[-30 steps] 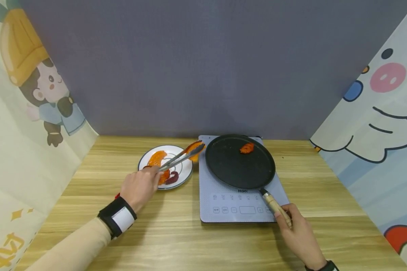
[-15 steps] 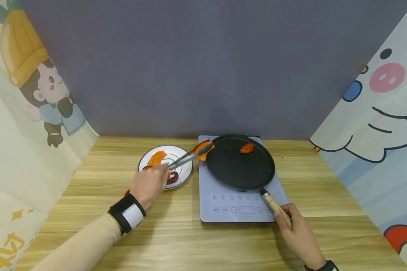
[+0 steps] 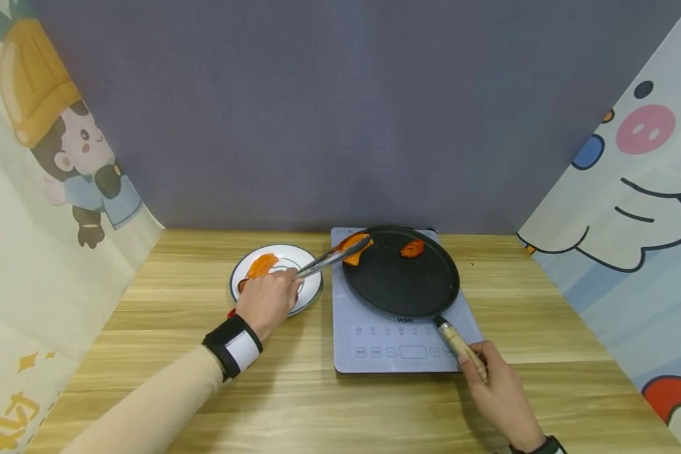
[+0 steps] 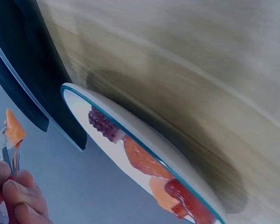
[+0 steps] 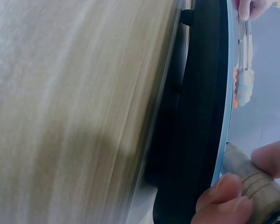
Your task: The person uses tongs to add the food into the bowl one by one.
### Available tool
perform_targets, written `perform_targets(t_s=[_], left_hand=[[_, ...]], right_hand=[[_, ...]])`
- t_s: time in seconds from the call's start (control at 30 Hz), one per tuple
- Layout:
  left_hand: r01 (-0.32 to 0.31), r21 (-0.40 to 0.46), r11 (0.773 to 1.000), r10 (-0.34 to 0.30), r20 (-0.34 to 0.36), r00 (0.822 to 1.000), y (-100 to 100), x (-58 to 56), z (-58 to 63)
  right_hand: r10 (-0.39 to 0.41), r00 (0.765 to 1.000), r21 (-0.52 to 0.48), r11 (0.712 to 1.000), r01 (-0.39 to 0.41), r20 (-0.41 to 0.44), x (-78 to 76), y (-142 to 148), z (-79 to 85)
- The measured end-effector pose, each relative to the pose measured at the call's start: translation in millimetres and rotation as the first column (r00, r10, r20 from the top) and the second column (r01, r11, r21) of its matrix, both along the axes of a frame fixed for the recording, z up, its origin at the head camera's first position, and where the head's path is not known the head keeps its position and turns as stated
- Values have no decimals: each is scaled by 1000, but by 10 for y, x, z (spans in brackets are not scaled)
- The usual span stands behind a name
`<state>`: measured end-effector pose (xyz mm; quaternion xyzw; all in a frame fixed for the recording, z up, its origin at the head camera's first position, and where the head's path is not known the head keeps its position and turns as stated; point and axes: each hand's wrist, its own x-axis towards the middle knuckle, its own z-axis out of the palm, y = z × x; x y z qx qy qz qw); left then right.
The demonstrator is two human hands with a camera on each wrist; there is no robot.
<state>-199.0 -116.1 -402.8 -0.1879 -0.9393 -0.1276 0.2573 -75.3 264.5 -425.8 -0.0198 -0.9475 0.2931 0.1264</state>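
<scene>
Left hand, head view: we are seeing the left hand gripping the metal tongs, reaching farther right than a second ago.
Tongs, head view: their tips are clamping an orange slice, now hanging over the left rim of the black pan; a second ago it was hanging between plate and pan. We are not managing to tell whether it is touching the pan.
Pan, head view: it is resting on the cooktop, with a red-orange piece lying where it was before.
Right hand, head view: the right hand is holding the wooden handle, just as earlier.
Plate, head view: the white plate is staying put, but the left hand is now covering more of its near side.
Tongs, left wrist view: we are finding the fingers pinching them, the slice sitting between the tips.
Plate, left wrist view: it is bearing a dark purple piece, orange slices and a glossy red piece.
Handle, right wrist view: we are watching fingers and thumb closing around the wood.
</scene>
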Motion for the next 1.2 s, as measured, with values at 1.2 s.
perform_targets(t_s=[1.2], left_hand=[[-27,-105,994,33,50,998,504,-443,70]], right_hand=[[5,1000,-2,1000,-5,-25,-2,-12,16]])
